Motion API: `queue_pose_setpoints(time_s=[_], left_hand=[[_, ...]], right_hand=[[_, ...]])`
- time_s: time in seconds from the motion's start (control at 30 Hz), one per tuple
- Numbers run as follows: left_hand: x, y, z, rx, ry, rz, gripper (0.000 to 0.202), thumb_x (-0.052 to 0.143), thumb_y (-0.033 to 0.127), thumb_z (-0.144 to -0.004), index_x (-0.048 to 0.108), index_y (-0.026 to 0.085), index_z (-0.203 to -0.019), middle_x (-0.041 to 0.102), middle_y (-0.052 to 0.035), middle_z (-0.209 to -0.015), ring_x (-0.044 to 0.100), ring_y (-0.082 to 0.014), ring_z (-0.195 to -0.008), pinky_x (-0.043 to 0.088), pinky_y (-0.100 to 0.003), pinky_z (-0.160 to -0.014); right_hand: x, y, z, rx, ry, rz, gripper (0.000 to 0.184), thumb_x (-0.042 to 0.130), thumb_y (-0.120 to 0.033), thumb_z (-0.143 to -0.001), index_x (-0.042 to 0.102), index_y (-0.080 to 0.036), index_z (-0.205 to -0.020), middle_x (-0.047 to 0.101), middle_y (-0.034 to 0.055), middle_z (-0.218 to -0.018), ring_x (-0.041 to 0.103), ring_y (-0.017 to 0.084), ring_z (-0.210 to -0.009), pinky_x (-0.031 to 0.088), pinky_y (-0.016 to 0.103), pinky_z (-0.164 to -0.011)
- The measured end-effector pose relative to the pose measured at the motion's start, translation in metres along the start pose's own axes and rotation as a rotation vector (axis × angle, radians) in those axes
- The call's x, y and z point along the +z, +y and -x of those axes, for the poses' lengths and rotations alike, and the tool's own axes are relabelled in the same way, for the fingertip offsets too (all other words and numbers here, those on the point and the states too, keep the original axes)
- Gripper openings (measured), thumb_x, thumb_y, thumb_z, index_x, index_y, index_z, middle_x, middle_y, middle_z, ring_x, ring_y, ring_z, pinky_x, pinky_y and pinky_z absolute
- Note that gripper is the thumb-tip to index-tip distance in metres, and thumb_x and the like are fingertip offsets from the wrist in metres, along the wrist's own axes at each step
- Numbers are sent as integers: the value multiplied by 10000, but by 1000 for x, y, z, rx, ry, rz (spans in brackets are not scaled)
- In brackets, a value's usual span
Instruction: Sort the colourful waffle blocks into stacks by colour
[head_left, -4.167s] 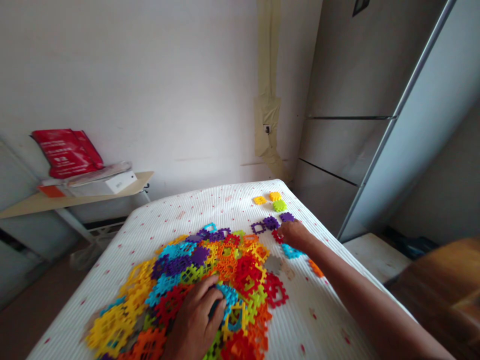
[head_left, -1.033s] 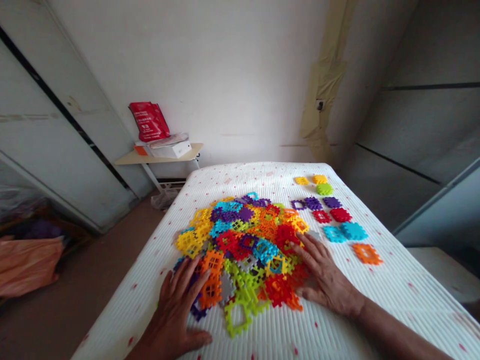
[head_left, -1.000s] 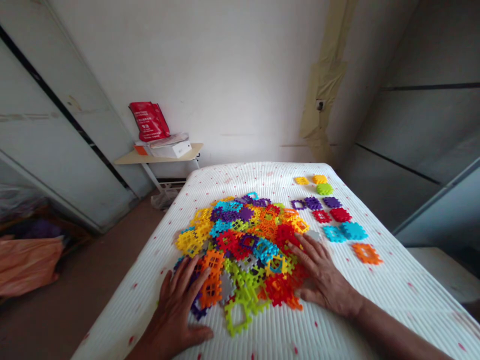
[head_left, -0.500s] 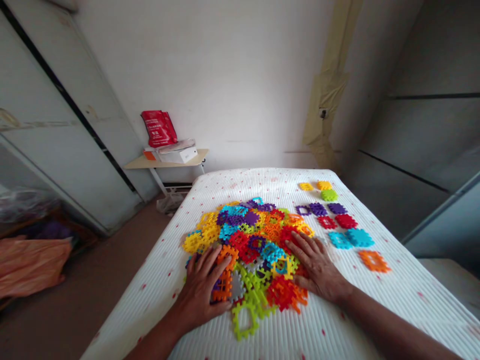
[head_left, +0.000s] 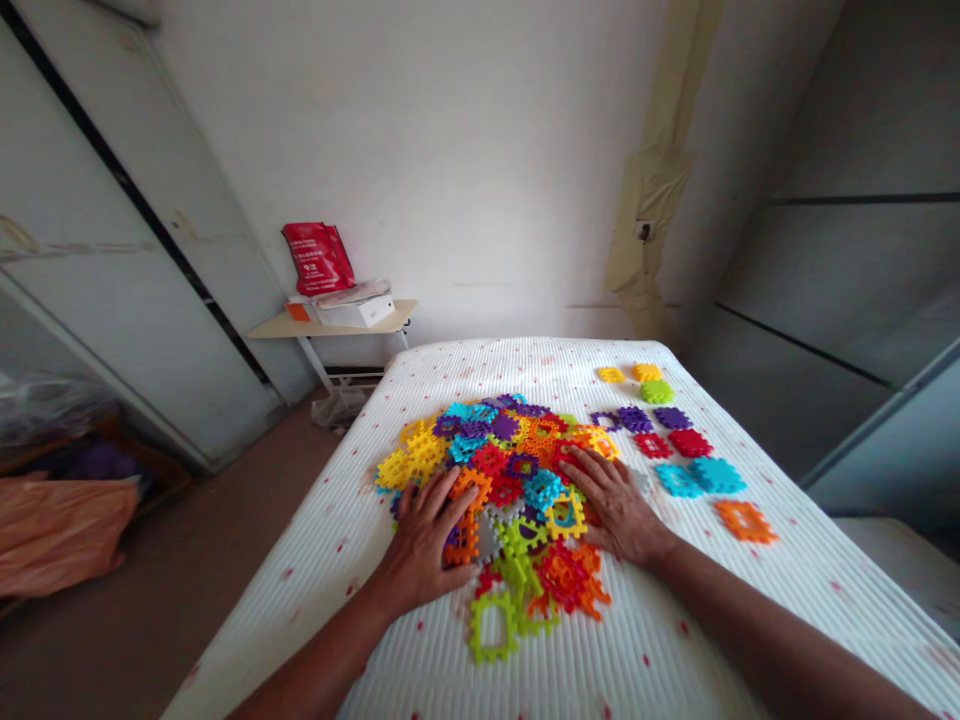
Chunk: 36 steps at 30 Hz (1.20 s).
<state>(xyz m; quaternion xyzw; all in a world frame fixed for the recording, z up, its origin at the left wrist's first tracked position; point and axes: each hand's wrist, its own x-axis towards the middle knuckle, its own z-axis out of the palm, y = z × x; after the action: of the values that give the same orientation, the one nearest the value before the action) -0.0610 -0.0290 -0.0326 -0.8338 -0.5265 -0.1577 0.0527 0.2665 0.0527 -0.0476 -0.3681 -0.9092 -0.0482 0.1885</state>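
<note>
Both of your hands have slid inward since the previous look, and the heap has drawn tighter between them. Your left hand [head_left: 424, 535] lies flat on the near left side of the heap of interlocking plastic waffle blocks [head_left: 495, 470], and your right hand [head_left: 615, 510] lies flat on its near right side. Neither grip is clamped on anything: the fingers of each stand apart and press down from above, with an orange block [head_left: 471, 487] under the left fingertips and a yellow frame [head_left: 566, 515] just beside the right hand. The step in hand looks like herding loose pieces into a compact pile, and the next move seems to call for more inward pressure, with an eye on the lime-green frame [head_left: 493, 627] lying out at the near edge. The heap, a jumble of yellow, orange, red, purple, blue and green, sits in the middle of a white ribbed mattress [head_left: 645, 660] flecked with red. Beyond your right hand, small groups of pieces [head_left: 673, 418] lie apart from the heap by colour, with an orange piece [head_left: 745, 521] furthest out. Across the room, a red bag [head_left: 318, 258] sits on a small bench [head_left: 277, 328].
</note>
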Motion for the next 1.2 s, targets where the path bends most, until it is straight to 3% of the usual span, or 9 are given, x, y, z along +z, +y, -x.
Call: queue_pose_setpoints(time_s=[0.13,0.33,0.5,0.73,0.93,1.2], left_hand=[[2,1,-3,-17,15,3,837,622,499,-673,284,285,-1409,234,-122,-1497,262,-349,-1323,142,-561,-1047],[-1,5,0,34,154,-6,757,581,585,-690,409,254,-1348,390,-120,-1425,365,-330,-1270,88,-568,-1068],[-3,7,2,-12,269,-15,420,512,347,-827,526,242,-1233,545,-92,-1289,482,-253,-1171,215,-494,-1052],[-9,16,-20,-139,362,17,253,473,283,-854,625,231,-1049,648,-68,-1082,560,-221,-1002,363,-405,-902],[-17,34,-61,-267,274,-35,340,562,383,-793,613,225,-1090,622,-91,-1125,527,-283,-1014,381,-447,-850],[-11,43,-87,-323,167,-123,299,614,290,-751,618,239,-1046,656,-81,-971,537,-285,-947,381,-436,-785]], right_hand=[[1,3,-2,11,-15,-9,868,412,-731,-752,236,-227,-1437,262,154,-1470,270,362,-1293,282,584,-956],[-7,4,2,-12,29,-103,763,505,-622,-762,355,-209,-1386,307,144,-1449,304,349,-1278,290,557,-973],[-18,3,6,25,142,-251,461,496,-308,-822,492,-209,-1273,437,126,-1361,414,287,-1213,353,492,-971],[-14,9,7,123,314,-362,271,467,-282,-864,594,-205,-1092,575,116,-1185,539,240,-1072,461,430,-900],[-13,8,8,134,314,-360,237,462,-277,-877,595,-207,-1060,583,110,-1172,551,223,-1063,483,405,-890],[-15,7,7,142,315,-370,228,465,-281,-878,601,-199,-1041,592,114,-1148,562,220,-1049,489,392,-881]])
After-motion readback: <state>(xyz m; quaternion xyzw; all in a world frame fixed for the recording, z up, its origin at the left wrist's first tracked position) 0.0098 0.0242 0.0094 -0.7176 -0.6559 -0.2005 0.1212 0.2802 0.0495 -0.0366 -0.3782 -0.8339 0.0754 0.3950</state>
